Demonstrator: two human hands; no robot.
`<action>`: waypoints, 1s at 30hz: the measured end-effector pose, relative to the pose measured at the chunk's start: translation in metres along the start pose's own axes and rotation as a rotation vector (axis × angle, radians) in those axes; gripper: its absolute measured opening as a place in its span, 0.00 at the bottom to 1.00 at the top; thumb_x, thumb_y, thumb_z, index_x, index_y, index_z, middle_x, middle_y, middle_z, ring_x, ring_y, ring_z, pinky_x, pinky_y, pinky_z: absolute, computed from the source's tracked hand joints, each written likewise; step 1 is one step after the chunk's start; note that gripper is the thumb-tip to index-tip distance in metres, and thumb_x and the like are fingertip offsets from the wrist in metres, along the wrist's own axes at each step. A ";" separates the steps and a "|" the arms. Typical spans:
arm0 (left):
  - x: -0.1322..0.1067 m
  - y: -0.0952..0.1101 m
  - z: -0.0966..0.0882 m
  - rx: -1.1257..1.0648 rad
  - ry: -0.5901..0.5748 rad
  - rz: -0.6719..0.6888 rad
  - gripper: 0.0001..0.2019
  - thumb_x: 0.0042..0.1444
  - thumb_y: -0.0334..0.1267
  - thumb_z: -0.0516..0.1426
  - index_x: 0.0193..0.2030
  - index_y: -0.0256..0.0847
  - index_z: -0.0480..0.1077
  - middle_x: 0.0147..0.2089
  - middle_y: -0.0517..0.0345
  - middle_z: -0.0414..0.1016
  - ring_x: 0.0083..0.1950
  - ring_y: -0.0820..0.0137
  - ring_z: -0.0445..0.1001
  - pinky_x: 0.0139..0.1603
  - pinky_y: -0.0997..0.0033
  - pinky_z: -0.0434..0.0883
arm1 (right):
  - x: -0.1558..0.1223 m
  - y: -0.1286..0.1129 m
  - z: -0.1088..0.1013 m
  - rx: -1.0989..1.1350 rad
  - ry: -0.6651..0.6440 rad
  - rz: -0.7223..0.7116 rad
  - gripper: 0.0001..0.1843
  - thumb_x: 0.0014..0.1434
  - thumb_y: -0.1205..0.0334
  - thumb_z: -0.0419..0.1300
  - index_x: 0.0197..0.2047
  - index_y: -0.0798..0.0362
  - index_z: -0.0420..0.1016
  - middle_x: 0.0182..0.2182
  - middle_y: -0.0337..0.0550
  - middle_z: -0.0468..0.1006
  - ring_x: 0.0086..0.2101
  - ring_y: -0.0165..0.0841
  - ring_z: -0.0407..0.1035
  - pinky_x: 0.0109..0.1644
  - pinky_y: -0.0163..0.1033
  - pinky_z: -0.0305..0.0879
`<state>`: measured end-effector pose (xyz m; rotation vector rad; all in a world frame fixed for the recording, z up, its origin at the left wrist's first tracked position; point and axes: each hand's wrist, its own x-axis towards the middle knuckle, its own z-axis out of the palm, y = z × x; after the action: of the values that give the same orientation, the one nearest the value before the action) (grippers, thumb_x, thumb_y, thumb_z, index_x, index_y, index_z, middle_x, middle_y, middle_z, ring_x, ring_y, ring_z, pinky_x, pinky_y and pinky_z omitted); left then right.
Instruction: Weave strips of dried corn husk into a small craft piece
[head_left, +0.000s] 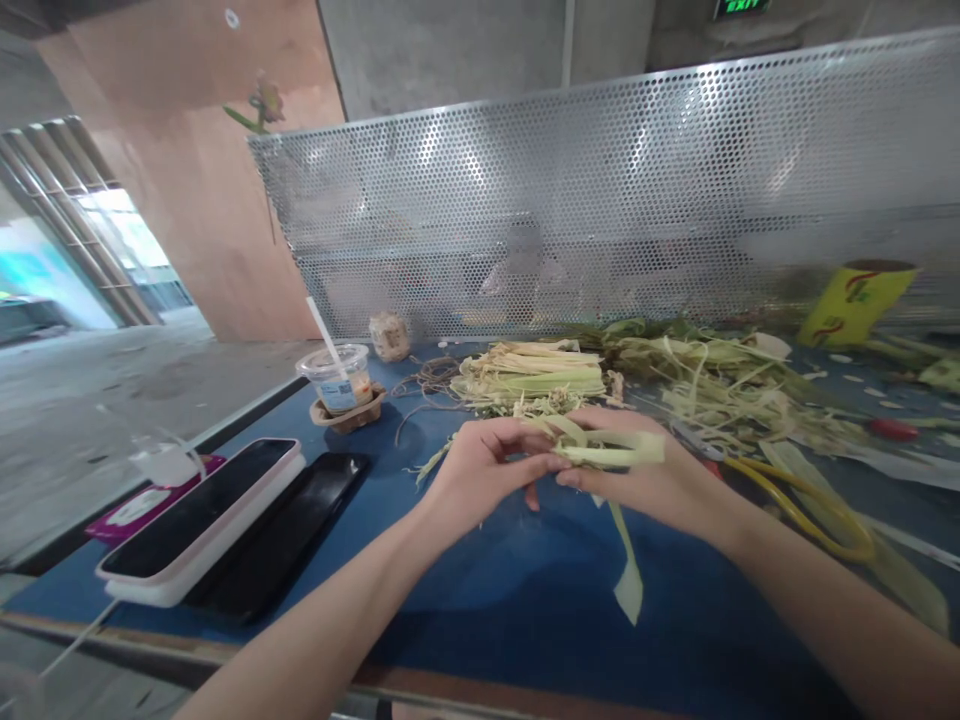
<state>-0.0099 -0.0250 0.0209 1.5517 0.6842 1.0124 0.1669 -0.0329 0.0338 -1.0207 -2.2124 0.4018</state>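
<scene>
Both hands meet over the blue table, pinching pale green leaf strips (pixel 600 450) that look folded or woven together. My left hand (pixel 491 465) has its thumb and fingers closed on the left end of the strips. Opposite it, my right hand (pixel 637 470) grips them with the thumb below and fingers partly hidden behind. One strip (pixel 628 575) dangles under the right hand to a pointed end. Just beyond the hands lies a bundle of cut pale strips (pixel 532 372). Yellow-handled scissors (pixel 810 505) rest beside my right forearm.
At left are a phone (pixel 206 510), a black tray (pixel 281 535), a purple pack (pixel 150 505) and a plastic cup (pixel 337 380) with a straw. Brown cord (pixel 431 380), loose leaf scraps (pixel 735 390) and a yellow roll (pixel 855 303) lie farther back. A perforated metal screen (pixel 600 200) borders the table.
</scene>
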 end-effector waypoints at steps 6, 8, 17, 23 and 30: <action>0.001 -0.001 0.000 0.044 0.100 -0.019 0.09 0.43 0.32 0.61 0.31 0.36 0.65 0.24 0.62 0.72 0.17 0.79 0.66 0.18 0.77 0.67 | -0.002 -0.005 0.000 0.217 0.027 0.059 0.11 0.53 0.56 0.58 0.38 0.51 0.71 0.32 0.38 0.75 0.31 0.30 0.68 0.32 0.32 0.62; 0.000 -0.002 0.000 0.019 0.105 -0.024 0.15 0.43 0.30 0.61 0.35 0.39 0.58 0.21 0.66 0.71 0.17 0.78 0.65 0.18 0.78 0.66 | -0.003 -0.008 0.001 0.282 0.045 0.090 0.10 0.52 0.57 0.59 0.38 0.51 0.72 0.31 0.37 0.76 0.30 0.29 0.69 0.32 0.32 0.63; 0.000 0.000 0.002 0.062 0.134 -0.011 0.23 0.42 0.30 0.61 0.35 0.43 0.48 0.19 0.71 0.69 0.17 0.79 0.63 0.19 0.79 0.63 | -0.002 -0.002 0.008 0.382 0.078 0.254 0.12 0.47 0.54 0.62 0.30 0.54 0.75 0.24 0.39 0.75 0.27 0.31 0.68 0.28 0.34 0.63; -0.001 0.004 0.003 0.134 0.176 0.000 0.22 0.43 0.34 0.62 0.35 0.43 0.49 0.21 0.71 0.67 0.19 0.79 0.63 0.21 0.78 0.63 | 0.000 0.009 0.012 0.536 0.209 0.390 0.13 0.45 0.55 0.64 0.32 0.54 0.75 0.30 0.43 0.78 0.32 0.36 0.71 0.36 0.39 0.67; -0.005 0.007 0.003 0.222 0.139 0.025 0.15 0.48 0.36 0.58 0.35 0.42 0.53 0.26 0.68 0.61 0.24 0.81 0.61 0.26 0.79 0.62 | 0.005 0.029 0.008 0.778 0.399 0.385 0.11 0.44 0.55 0.65 0.31 0.52 0.77 0.33 0.42 0.78 0.39 0.36 0.70 0.43 0.40 0.65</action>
<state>-0.0104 -0.0315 0.0261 1.6954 0.9012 1.1003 0.1753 -0.0107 0.0154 -0.9594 -1.3084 1.0290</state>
